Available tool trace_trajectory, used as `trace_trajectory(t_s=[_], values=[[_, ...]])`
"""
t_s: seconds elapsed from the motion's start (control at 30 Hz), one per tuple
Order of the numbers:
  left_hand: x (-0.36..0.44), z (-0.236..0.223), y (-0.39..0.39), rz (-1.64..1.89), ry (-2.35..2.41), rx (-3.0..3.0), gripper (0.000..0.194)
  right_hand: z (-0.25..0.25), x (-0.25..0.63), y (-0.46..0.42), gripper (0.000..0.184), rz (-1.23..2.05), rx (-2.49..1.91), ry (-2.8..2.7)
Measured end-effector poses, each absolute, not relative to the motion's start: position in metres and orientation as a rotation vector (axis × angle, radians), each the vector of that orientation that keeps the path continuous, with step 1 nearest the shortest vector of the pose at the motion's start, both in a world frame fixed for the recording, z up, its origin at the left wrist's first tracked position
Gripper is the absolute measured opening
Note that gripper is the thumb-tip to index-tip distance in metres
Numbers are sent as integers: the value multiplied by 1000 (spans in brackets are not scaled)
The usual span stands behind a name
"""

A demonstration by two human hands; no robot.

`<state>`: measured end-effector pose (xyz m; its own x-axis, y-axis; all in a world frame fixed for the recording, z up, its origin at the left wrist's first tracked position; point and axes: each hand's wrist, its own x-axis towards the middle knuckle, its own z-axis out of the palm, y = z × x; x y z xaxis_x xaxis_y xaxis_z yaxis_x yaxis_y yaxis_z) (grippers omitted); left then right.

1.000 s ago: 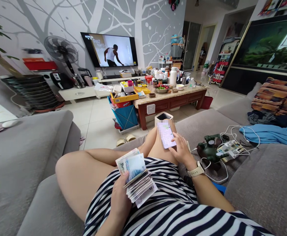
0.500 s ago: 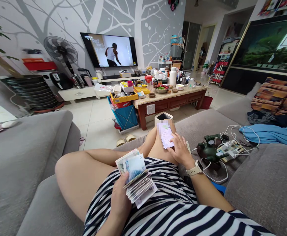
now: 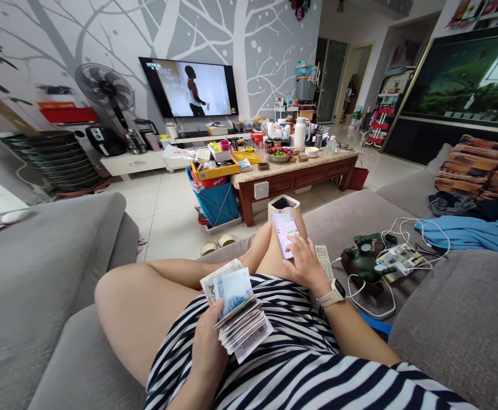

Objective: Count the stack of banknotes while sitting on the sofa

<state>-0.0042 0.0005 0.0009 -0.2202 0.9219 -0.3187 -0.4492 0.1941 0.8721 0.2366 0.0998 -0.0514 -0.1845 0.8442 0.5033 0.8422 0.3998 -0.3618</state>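
Observation:
My left hand [image 3: 210, 339] is closed round a thick wad of banknotes [image 3: 242, 327] above my striped lap. Its thumb presses on the bluish note at the front, and the folded note edges fan out to the right. A phone [image 3: 287, 232] with a lit chat screen lies on my raised leg, partly covered by my right hand [image 3: 304, 259]. That hand holds nothing; its fingers are bent and slightly apart, with the fingertips at the screen. A pale watch [image 3: 332, 293] is on the right wrist. Just beside the right hand, a remote control [image 3: 324, 260] rests on the sofa.
To the right, a dark green device [image 3: 368, 259] and a power strip [image 3: 400, 263] with white cables sit on the sofa [image 3: 453, 319]. Beyond my legs stand a white bin [image 3: 270, 206] and a cluttered coffee table [image 3: 304, 176]. Slippers [image 3: 218, 244] lie on the floor.
My right hand has shifted slightly left over the phone, uncovering more of the remote control. The chat on the screen has changed. My left hand keeps the banknotes in place.

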Motion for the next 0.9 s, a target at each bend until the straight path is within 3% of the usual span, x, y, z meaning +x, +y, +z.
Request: trace_trajectory(t_s=[0.3, 0.6, 0.73, 0.9], values=[[-4, 7, 1, 1357, 1172, 585, 25, -20, 215, 75, 11, 144, -1118, -1942], [-4, 9, 4, 1365, 1183, 697, 26, 36, 168, 21, 48, 697, -490, -1982], [-1, 15, 3, 1333, 1270, 611, 23, 24, 165, 20, 50, 915, -562, -1921], [2, 14, 0, 1371, 1285, 555, 24, 7, 157, 26, 42, 1120, -994, -1533]])
